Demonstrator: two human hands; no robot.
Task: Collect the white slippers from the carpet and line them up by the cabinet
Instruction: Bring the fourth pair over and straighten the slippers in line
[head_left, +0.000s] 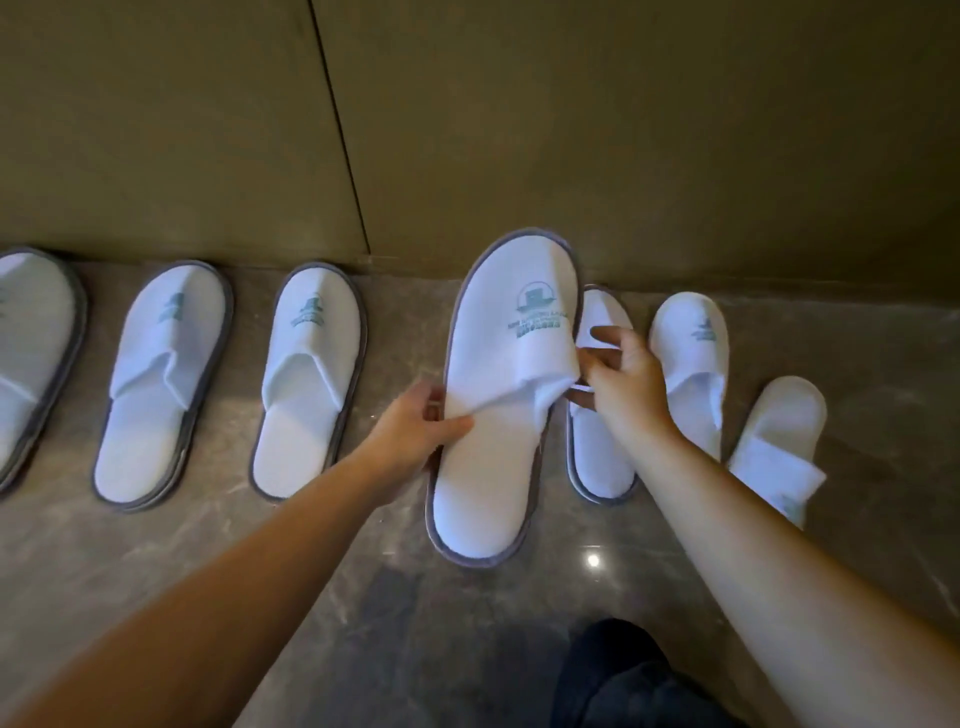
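Note:
A white slipper (498, 447) with a grey rim and a teal logo is held above the floor, toe towards the cabinet (519, 130). My left hand (410, 431) grips its left edge. My right hand (628, 379) pinches the right edge of its upper strap. Three white slippers stand in a row along the cabinet to the left, the nearest one (306, 379) just beside the held slipper. Another slipper (597, 441) lies partly hidden behind the held one and my right hand. Two more lie to the right: one (693, 364) toe towards the cabinet, the outermost (779, 441) turned the other way.
The floor is grey-brown polished stone (260, 545) with a light reflection near the held slipper's heel. The cabinet front has a vertical door seam (343, 135). A dark trouser leg (623, 675) shows at the bottom edge.

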